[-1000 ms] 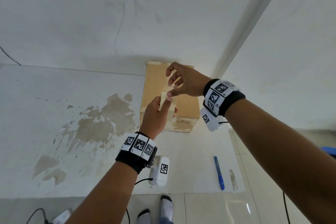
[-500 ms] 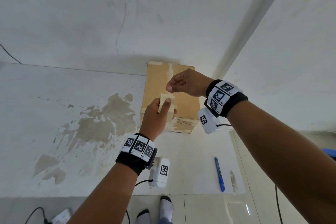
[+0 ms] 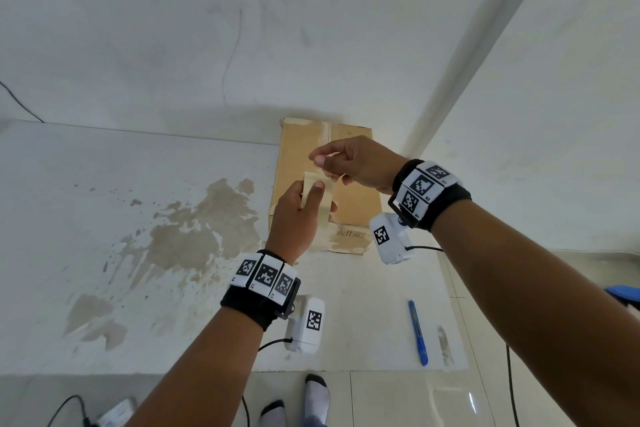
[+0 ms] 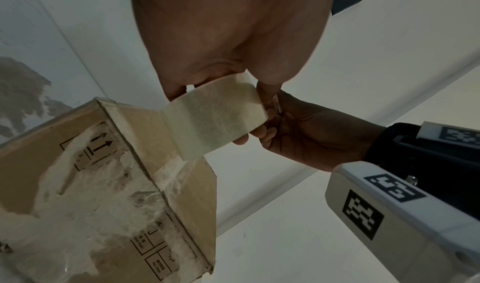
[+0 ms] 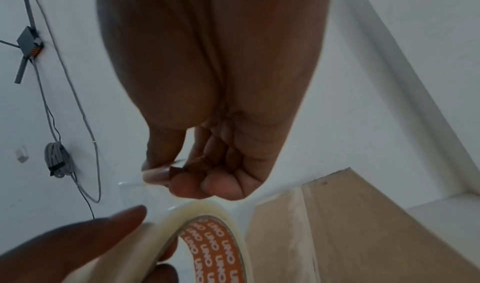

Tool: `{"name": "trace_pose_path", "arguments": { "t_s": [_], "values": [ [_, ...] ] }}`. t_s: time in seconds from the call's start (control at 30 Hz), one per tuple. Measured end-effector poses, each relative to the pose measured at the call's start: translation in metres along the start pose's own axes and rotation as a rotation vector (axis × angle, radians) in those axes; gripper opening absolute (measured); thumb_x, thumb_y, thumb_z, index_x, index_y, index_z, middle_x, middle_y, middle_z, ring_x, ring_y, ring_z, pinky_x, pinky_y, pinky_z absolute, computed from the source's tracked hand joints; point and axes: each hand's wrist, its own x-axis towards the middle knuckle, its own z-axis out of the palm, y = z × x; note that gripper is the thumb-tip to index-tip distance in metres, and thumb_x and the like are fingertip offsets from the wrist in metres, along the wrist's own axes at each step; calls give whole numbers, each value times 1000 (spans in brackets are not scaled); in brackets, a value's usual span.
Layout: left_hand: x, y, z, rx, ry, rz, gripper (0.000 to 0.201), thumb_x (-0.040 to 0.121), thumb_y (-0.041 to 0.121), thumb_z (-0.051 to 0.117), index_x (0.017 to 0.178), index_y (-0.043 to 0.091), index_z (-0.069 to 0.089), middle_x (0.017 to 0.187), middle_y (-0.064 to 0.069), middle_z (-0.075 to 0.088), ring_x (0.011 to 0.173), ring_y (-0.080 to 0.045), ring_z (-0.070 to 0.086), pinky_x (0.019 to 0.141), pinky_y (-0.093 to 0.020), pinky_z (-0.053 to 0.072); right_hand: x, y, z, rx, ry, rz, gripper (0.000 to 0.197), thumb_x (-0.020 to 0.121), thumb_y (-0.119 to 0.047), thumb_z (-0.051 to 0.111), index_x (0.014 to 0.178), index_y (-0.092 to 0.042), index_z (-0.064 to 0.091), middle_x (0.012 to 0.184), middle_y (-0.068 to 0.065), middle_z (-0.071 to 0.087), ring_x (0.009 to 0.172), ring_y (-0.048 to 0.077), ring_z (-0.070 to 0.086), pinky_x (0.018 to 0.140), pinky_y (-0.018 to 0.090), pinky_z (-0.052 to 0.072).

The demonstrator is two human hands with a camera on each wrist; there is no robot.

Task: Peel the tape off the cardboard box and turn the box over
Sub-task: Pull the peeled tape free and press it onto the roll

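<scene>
Holding the pale translucent tape roll with its orange printed core (image 5: 207, 244) in my left hand (image 3: 294, 218), I pinch its clear free end with my right hand (image 3: 353, 163), both raised above the upright brown cardboard box (image 3: 349, 208) on the stained white table (image 3: 138, 184).

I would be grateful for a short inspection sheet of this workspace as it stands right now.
Surface: white table, with brown stains on its left half.
Job's things: cardboard box lies at the table's far edge, torn paper patches on its near side; tape roll is held above it.
Clutter: blue utility knife lies near the table's front right edge.
Grippers: left hand grips the tape roll; right hand pinches the clear loose tape end.
Cables: wrist camera leads; cable on the floor; coiled cable on the wall.
Surroundings: white walls, tiled floor, the person's socked feet.
</scene>
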Motion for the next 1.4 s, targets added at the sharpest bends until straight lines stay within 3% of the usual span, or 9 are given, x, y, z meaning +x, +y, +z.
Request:
{"name": "trace_pose_path", "arguments": {
  "t_s": [0.13, 0.3, 0.47, 0.87, 1.0, 1.1, 1.2, 1.27, 1.4],
  "values": [
    [-1, -2, 0, 13, 2, 1, 31, 102, 35, 43, 102, 13, 64, 76, 1, 75, 60, -3, 66, 54, -18, 48, 0, 1, 1, 93, 6, 9, 24, 95, -32, 67, 108, -14, 59, 67, -8, 65, 65, 8, 56, 68, 28, 47],
    [-3, -2, 1, -5, 6, -4, 31, 102, 32, 43, 102, 10, 64, 76, 0, 74, 57, -1, 65, 50, -10, 45, -1, 1, 2, 111, -34, 51, 21, 96, -35, 65, 95, -14, 67, 71, -9, 62, 68, 7, 55, 67, 25, 47],
    [-4, -2, 3, 23, 5, -7, 36, 102, 39, 43, 101, 8, 62, 77, -1, 75, 49, 3, 59, 44, -8, 37, -2, 3, 1, 39, -44, 51, 30, 79, -39, 83, 99, -20, 73, 82, -4, 67, 79, 13, 56, 70, 28, 46],
    [-8, -3, 6, -30, -14, -43, 31, 102, 35, 45, 101, 9, 63, 78, -2, 76, 60, -8, 67, 52, -11, 46, -5, 5, 3, -103, 7, 2, 23, 88, -28, 77, 108, -18, 75, 89, -12, 71, 69, -9, 60, 69, 20, 44],
    [-9, -2, 6, -20, -22, -40, 30, 102, 34, 45, 100, 11, 63, 76, 0, 76, 60, -7, 67, 51, -10, 45, -8, 5, 4, -136, 30, -36, 19, 90, -25, 74, 106, -14, 77, 85, -12, 71, 62, -12, 57, 69, 13, 37],
    [-10, -2, 7, -13, -21, -35, 29, 102, 34, 45, 99, 11, 63, 75, 1, 75, 61, -8, 67, 52, -13, 45, -9, 5, 4, -131, 40, -66, 15, 91, -25, 74, 102, -15, 79, 69, -12, 66, 56, 0, 49, 64, 15, 39],
    [-10, -2, 7, -17, -22, -34, 29, 102, 34, 45, 100, 12, 63, 74, 2, 75, 61, -9, 68, 57, -20, 49, -13, 4, 4, -153, 60, -84, 15, 92, -22, 72, 102, -12, 78, 56, -21, 61, 49, -1, 48, 60, 8, 37],
    [-9, -3, 8, -12, -18, -34, 29, 102, 34, 45, 101, 12, 63, 74, 3, 75, 61, -10, 68, 59, -24, 50, -14, 3, 5, -159, 85, -100, 15, 93, -22, 72, 102, -12, 78, 67, -22, 67, 50, -5, 52, 62, 8, 37],
    [-6, -3, 9, -20, -4, -38, 29, 101, 34, 45, 102, 12, 64, 75, 1, 76, 63, -12, 70, 64, -31, 54, -15, 2, 10, -159, 122, -135, 16, 93, -23, 71, 103, -13, 78, 101, -5, 70, 64, -12, 56, 67, 7, 41]
  ]
}}
